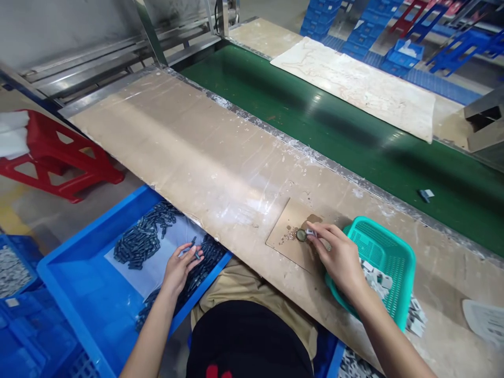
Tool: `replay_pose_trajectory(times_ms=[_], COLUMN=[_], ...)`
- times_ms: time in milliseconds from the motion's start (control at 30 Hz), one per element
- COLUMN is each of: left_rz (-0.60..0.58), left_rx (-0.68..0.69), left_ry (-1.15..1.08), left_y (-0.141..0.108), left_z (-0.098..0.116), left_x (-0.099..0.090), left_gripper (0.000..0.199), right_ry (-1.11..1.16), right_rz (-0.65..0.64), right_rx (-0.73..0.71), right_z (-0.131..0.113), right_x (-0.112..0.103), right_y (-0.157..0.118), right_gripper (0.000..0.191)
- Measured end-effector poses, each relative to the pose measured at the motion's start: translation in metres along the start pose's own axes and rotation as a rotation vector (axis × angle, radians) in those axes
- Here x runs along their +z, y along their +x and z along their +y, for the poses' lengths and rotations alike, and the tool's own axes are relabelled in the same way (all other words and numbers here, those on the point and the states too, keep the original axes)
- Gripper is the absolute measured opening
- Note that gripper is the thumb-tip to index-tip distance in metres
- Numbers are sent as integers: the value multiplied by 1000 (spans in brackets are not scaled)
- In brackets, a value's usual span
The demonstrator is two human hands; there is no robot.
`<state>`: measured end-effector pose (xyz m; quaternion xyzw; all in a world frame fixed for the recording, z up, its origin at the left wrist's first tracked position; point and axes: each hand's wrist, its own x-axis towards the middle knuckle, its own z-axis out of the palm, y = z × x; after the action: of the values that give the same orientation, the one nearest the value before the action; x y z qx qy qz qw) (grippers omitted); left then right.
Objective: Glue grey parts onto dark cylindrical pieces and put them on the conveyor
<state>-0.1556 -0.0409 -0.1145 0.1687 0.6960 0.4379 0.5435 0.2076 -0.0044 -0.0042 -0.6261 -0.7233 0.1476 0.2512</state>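
Blue tray (90,294) at my left, left hand (179,269) in a loose, half-open grip with dark pieces (193,241) at its fingers, right hand (340,254) pinching a pale piece (312,232) over the counter (197,152), green basket (410,262), sheet (486,317) print too blurred.

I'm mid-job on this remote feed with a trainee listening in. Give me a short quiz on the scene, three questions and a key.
1. Multiple choice: what holds loose white parts right beside the right hand?
a) the red stool
b) the teal plastic basket
c) the brown square sheet

2. True or false: the left hand is over the blue tray, which holds loose dark parts.

3. Fill in the blank: a small dark-and-white piece lies on the ____ conveyor belt.

Key: 1 b; 2 true; 3 green
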Motion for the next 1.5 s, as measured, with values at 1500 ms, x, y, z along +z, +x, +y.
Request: replay_pose_trajectory(times_ms=[1500], left_rz=[-529], left_rx=[-86], left_ry=[-505], left_y=[-117], left_z=[57], left_x=[169], left_gripper=[31], right_ry=[803], right_rz=[-107], right_rx=[629], right_z=[-59], right_x=[-17], right_y=[-21], right_gripper=[28])
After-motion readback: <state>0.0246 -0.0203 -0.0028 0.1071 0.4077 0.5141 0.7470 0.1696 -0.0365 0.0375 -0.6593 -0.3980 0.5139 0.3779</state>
